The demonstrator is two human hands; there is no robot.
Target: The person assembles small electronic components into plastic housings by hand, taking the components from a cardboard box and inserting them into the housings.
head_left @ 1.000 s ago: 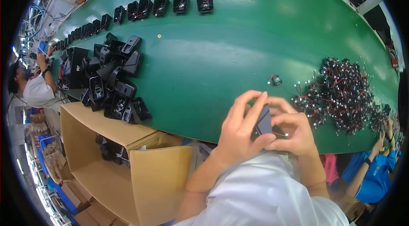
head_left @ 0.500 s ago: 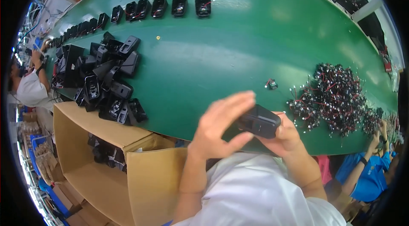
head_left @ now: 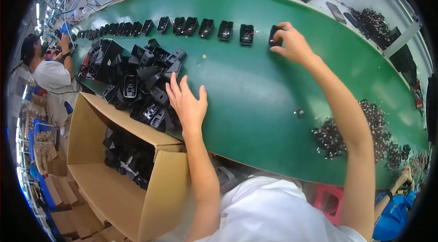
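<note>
At the far side of the green table, my right hand (head_left: 292, 43) has its fingers around a small black plastic housing (head_left: 274, 36), which stands at the right end of a row of similar open housings (head_left: 246, 34) with red wires inside. My left hand (head_left: 189, 105) is open, its fingers spread, at the right edge of a heap of black plastic housings (head_left: 148, 71). Whether its fingertips touch any of them I cannot tell.
A cardboard box (head_left: 171, 169) holding more black parts stands at the near left. Small wired circuit boards (head_left: 333, 137) lie heaped at the right, with a single one (head_left: 299, 113) apart. Co-workers sit at the far left (head_left: 52, 73) and right (head_left: 391, 214).
My right hand has carried the black housing from in front of me to the right end of the row. My left hand has come off it and moved left to the heap. The view has shifted.
</note>
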